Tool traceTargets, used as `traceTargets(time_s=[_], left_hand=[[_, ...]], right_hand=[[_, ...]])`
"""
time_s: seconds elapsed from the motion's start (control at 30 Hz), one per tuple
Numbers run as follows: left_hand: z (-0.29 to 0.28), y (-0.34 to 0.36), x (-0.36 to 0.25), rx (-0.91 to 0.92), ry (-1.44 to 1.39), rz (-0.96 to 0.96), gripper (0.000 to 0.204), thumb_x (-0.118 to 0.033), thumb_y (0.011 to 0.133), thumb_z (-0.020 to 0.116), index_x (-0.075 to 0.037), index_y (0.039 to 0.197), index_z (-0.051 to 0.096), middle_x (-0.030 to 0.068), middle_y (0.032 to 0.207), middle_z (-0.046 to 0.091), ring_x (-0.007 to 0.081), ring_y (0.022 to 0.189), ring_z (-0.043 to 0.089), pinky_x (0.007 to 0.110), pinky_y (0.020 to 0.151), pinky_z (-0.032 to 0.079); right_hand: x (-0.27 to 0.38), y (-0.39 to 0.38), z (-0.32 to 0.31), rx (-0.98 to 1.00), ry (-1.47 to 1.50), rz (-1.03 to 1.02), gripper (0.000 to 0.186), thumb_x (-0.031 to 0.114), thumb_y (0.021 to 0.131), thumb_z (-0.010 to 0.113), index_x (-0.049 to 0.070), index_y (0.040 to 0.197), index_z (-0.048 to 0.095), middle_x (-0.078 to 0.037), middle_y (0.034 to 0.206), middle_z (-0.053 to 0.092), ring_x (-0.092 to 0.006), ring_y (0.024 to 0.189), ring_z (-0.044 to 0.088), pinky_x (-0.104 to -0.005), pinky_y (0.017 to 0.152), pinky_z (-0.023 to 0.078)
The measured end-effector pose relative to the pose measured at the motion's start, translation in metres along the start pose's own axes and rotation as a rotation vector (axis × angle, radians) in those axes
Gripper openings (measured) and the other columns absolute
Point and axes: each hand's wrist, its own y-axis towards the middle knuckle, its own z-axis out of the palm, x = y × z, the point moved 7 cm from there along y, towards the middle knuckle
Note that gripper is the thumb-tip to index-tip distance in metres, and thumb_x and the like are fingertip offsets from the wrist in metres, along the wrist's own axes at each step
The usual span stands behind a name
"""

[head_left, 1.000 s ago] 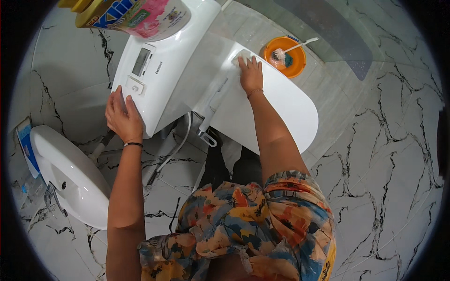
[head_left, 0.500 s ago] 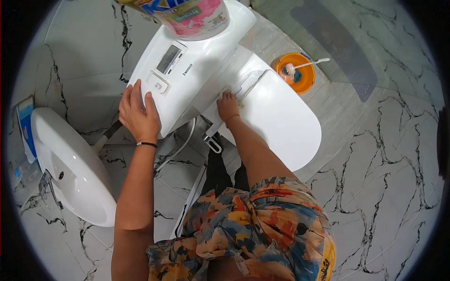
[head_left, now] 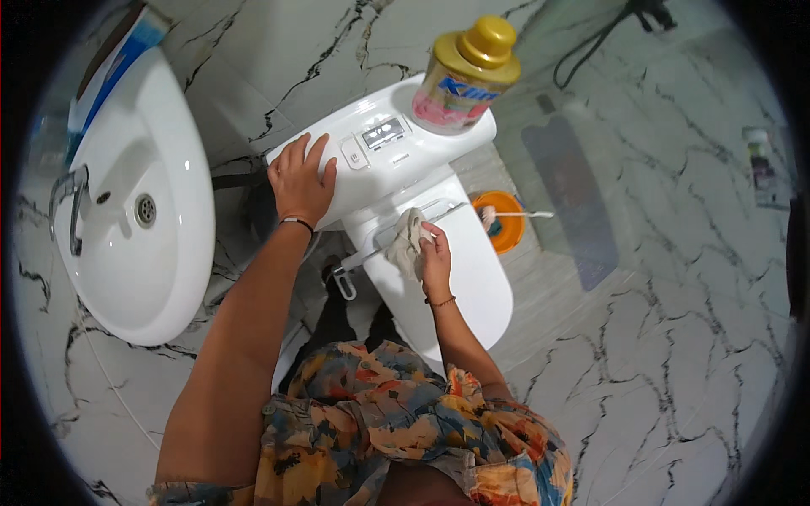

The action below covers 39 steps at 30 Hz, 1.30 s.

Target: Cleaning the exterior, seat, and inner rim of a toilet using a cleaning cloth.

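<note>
- Marble-patterned tiles (head_left: 641,379) with black veins fill much of the bathroom, and a stretch of grey flooring (head_left: 548,316) shows beyond the toilet; to my left is a white washbasin (head_left: 126,274) with a metal tap (head_left: 80,181).
- My two hands are apart, each busy with something different.
- My left hand (head_left: 304,181) rests palm down, fingers spread, on the left end of the white toilet tank (head_left: 371,187); it grips nothing that I can see, and I judge it is there to steady me.
- My right hand (head_left: 435,263) has thumb and fingers pinched on the edge of a crumpled off-white cloth (head_left: 408,243).
- That cloth is over the lowered toilet lid (head_left: 474,299), near its hinge end; whether its loose folds touch the surface, I cannot tell.
- On the tank, well to the right of my left hand, stands a gold-capped container (head_left: 456,101); an orange bucket (head_left: 510,243) with a white-handled brush (head_left: 536,214) in it sits beyond the lid.
- As I judge it, the step in hand is wiping around the hinge end, with the cloth bunched between strokes.
- To my mind the next move calls for folding the cloth to a flat pad and pressing it evenly along the narrow gap, where loose folds could snag.
</note>
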Motion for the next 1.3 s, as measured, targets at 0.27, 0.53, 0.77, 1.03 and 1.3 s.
traceTargets(time_s=[0.27,0.53,0.77,1.03,1.3], left_hand=[[0.000,-0.002,-0.003,-0.129,-0.099,0.021,0.038,-0.026,0.081,0.060,-0.019,0.118,0.057,0.0054,0.121,0.052,0.0229,0.114,0.046,0.044,0.096,0.030],[0.002,-0.002,0.008,-0.064,-0.158,-0.042,0.034,-0.023,0.087,0.050,-0.016,0.120,0.055,0.0056,0.123,0.051,0.0230,0.117,0.043,0.042,0.099,0.027],[0.006,-0.006,0.018,-0.149,-0.348,-0.083,0.038,-0.022,0.088,0.047,-0.014,0.124,0.051,0.0081,0.127,0.049,0.0250,0.118,0.042,0.043,0.100,0.027],[-0.001,-0.011,0.031,-0.260,-0.524,-0.125,0.040,-0.018,0.092,0.036,-0.013,0.129,0.048,0.0146,0.137,0.038,0.0349,0.122,0.038,0.042,0.103,0.027],[-0.004,-0.006,0.035,-0.339,-0.662,-0.179,0.042,-0.019,0.092,0.032,-0.011,0.131,0.045,0.0162,0.141,0.032,0.0356,0.128,0.032,0.042,0.106,0.024]], right_hand=[[0.170,0.001,0.115,0.160,-0.899,-0.997,0.056,-0.006,0.075,0.047,0.007,0.129,0.045,-0.012,0.129,0.049,-0.0375,0.123,0.040,-0.0490,0.105,0.026],[0.113,-0.004,0.114,0.210,-1.017,-1.027,0.053,-0.007,0.078,0.047,0.010,0.128,0.046,-0.014,0.133,0.046,-0.0396,0.129,0.033,-0.0523,0.106,0.020],[0.113,-0.021,0.150,0.250,-1.185,-1.076,0.052,-0.004,0.078,0.047,0.006,0.129,0.044,-0.016,0.132,0.045,-0.0408,0.127,0.035,-0.0536,0.105,0.021],[0.115,-0.039,0.182,0.451,-1.172,-1.155,0.044,0.003,0.083,0.046,-0.002,0.126,0.044,-0.020,0.131,0.045,-0.0418,0.124,0.038,-0.0488,0.104,0.027],[0.134,-0.005,0.226,0.408,-1.164,-1.150,0.044,0.005,0.081,0.047,0.000,0.125,0.047,-0.019,0.126,0.049,-0.0401,0.120,0.042,-0.0471,0.102,0.032]])
